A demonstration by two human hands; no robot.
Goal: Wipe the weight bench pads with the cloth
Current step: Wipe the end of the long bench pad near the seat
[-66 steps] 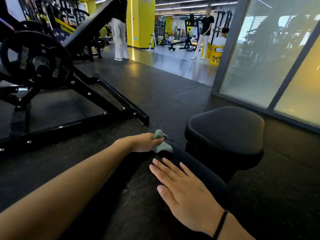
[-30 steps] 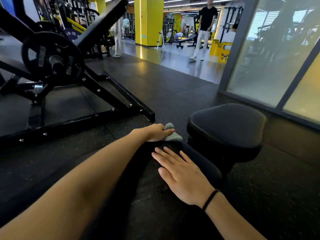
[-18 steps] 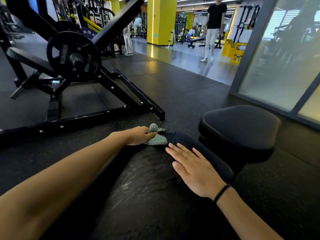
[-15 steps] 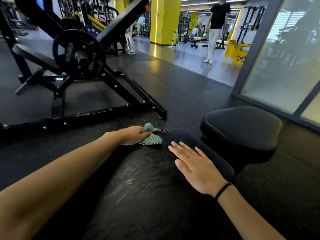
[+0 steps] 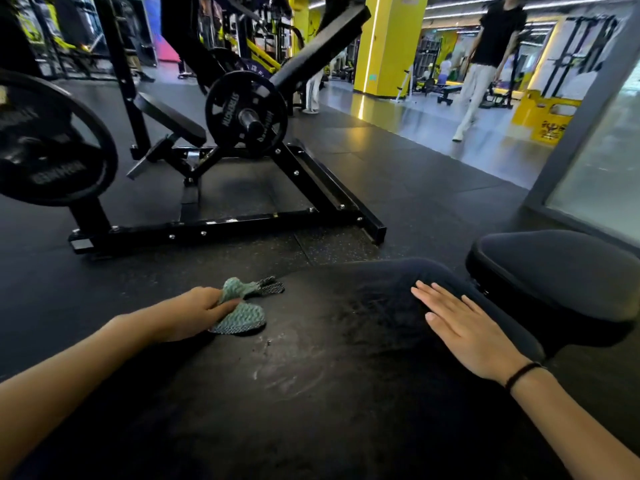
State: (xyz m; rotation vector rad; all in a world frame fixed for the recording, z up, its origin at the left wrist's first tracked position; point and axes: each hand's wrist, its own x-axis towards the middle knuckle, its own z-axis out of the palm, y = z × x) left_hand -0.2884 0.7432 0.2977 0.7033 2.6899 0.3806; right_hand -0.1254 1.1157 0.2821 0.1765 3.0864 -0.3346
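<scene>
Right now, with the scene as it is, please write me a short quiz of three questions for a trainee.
1. True or false: the right hand lies flat on the long pad, fingers straight.
2. The cloth is held by: A) the right hand B) the left hand C) no hand.
3. Fill in: the separate seat pad stands on the long pad's ___ side, as the person sees it.

Key: 1 true; 2 B; 3 right.

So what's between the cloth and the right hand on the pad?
In the head view, only bare black pad lies between the cloth and the right hand, scuffed with dull streaks; nothing else sits there.
</scene>
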